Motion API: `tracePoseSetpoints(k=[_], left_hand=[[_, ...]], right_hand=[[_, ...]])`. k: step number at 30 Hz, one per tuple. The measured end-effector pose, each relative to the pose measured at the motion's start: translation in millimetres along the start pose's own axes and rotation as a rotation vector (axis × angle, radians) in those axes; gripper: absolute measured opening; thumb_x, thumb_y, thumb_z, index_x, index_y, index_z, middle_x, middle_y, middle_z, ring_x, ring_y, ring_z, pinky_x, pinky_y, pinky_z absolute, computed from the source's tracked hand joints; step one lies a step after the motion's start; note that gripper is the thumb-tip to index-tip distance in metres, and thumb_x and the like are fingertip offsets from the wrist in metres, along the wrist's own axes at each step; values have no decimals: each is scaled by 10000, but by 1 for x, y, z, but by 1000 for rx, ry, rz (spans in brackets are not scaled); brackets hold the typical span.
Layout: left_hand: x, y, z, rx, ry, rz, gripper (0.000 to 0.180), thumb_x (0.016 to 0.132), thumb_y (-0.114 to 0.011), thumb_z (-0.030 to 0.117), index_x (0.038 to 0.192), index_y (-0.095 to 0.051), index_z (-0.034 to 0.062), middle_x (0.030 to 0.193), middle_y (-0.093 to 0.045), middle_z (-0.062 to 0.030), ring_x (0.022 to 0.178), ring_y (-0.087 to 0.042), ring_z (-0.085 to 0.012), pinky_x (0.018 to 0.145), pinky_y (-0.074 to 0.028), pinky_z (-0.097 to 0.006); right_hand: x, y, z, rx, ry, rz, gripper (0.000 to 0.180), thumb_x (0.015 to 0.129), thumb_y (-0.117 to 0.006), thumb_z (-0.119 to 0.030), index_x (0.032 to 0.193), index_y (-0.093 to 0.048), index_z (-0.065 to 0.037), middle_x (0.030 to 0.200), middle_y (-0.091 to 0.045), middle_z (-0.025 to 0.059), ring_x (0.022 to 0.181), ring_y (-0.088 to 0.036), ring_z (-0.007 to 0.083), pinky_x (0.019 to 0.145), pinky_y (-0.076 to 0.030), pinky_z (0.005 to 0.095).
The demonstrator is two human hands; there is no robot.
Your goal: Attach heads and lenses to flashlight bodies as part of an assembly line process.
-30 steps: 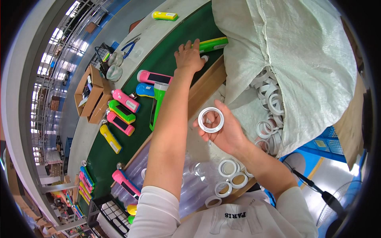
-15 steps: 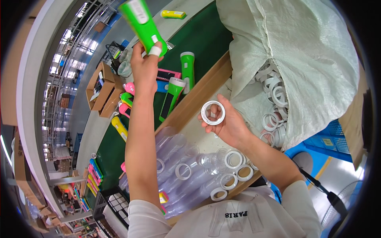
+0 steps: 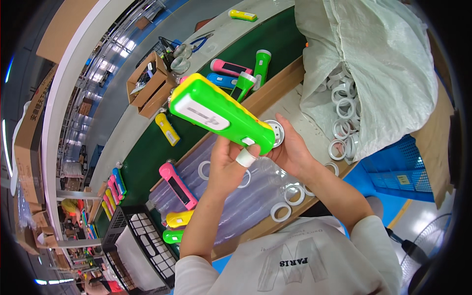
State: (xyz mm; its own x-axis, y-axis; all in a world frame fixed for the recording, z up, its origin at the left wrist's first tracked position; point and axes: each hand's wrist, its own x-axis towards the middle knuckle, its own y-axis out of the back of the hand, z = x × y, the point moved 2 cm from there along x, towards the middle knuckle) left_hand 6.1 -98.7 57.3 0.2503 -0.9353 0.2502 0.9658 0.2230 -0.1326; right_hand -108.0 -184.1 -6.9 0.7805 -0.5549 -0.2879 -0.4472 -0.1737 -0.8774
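My left hand (image 3: 227,169), a white band round its thumb, grips a green and yellow flashlight (image 3: 206,110) held tilted above the work surface. At the flashlight's right end, my right hand (image 3: 295,152) has its fingers curled round a white ring (image 3: 280,132). The ring sits against that end; I cannot tell whether it is seated on it. Behind it shows a pale round face with small dark dots. Below my hands lie clear plastic tubes (image 3: 221,216), with loose white rings (image 3: 280,212) on and beside them.
A woven white sack (image 3: 378,73) spills more white rings (image 3: 345,108) at right. Several flashlights, including a green one (image 3: 262,69) and a pink one (image 3: 178,186), lie around the green belt (image 3: 140,172). A cardboard box (image 3: 155,86), black crate (image 3: 142,246) and blue crate (image 3: 400,169) stand around.
My left hand has brought the flashlight down and right from the upper left. Its end now meets the ring in my right hand. The whole view has shifted somewhat.
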Motion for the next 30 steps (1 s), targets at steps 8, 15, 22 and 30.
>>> tracePoseSetpoints(k=[8,15,22,30], left_hand=[[-45,11,2,118,139,76,443,856,-674,8,1256,-486,47,1160,-603,-65,980,-620,-147,795,-528,-278],[-63,14,-3,374,-141,147,390,806,-718,-13,1170,-591,43,1295,-518,-98,1160,-547,-199,872,-507,-297],[-81,-3,-17,233,-6,263,451,776,-775,54,1188,-593,52,1244,-543,-73,1118,-551,-161,876,-493,-274],[-106,25,8,-89,84,41,940,652,-886,224,1413,-360,62,1373,-475,-151,1095,-592,-251,845,-525,-317]], right_hand=[[-21,-8,20,-53,94,-121,411,1014,-360,-451,1200,-533,-128,1033,-649,58,947,-608,166,812,-504,355],[-32,-14,35,-192,107,-156,439,1003,-392,-475,1204,-522,-107,1108,-586,55,1005,-578,154,819,-503,355],[-50,-33,41,-167,76,-205,381,974,-518,-375,1229,-490,-93,1062,-584,44,967,-565,134,853,-479,317],[-62,-22,34,-489,233,-224,360,894,-656,-169,1197,-478,-92,1001,-565,19,894,-540,81,791,-477,266]])
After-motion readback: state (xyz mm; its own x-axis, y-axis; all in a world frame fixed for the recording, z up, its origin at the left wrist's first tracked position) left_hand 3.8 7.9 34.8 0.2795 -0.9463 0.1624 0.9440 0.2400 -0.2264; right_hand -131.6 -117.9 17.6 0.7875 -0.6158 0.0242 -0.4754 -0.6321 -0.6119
